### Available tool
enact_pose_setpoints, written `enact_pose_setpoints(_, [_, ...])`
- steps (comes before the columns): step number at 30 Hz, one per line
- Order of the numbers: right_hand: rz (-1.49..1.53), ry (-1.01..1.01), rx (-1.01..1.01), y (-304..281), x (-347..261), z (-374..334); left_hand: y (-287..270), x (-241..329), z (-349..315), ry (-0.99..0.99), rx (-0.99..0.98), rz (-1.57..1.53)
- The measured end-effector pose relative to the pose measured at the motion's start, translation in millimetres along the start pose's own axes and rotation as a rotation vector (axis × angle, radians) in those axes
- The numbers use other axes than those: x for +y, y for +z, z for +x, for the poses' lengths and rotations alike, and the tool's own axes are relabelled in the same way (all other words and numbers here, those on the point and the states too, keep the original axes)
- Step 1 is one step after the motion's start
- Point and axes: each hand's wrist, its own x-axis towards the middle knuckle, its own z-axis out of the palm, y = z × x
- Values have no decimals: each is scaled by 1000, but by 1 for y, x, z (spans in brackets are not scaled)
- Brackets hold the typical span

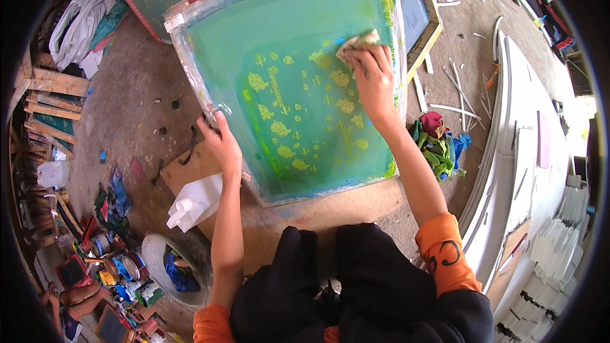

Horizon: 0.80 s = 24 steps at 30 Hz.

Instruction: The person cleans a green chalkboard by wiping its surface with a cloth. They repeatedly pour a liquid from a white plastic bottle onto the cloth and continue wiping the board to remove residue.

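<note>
A screen printing frame [222,44] with green mesh leans in front of my knees. Yellow-green animal-like figures and small marks show on its mesh, with yellow and blue paint smears along the borders. My left hand [221,141] grips the frame's left edge, thumb on the front and fingers partly hidden behind. At the upper right of the mesh, my right hand [373,79] is closed on a crumpled, stained pale rag [362,39], which presses against the surface.
A white plastic jug [196,203] stands on a brown board beside my left forearm. Colourful rags [435,146] lie right of the frame, among white strips. Paint cans [132,265] crowd the lower left near another person's limbs [79,302]. Long white sheets [502,152] curve along the right.
</note>
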Motion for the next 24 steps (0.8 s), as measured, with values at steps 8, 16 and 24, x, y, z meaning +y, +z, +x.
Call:
enact_pose_setpoints(8, [-142, 27, 71, 10, 4, 18, 3, 0, 0, -4, -2, 12])
enact_pose_setpoints(16, [-303, 88, -15, 7, 1, 17, 5, 3, -2, -37, -14, -14])
enact_pose_setpoints(24, [-324, 98, 13, 11, 0, 14, 2, 0, -1, -10, -1, -31])
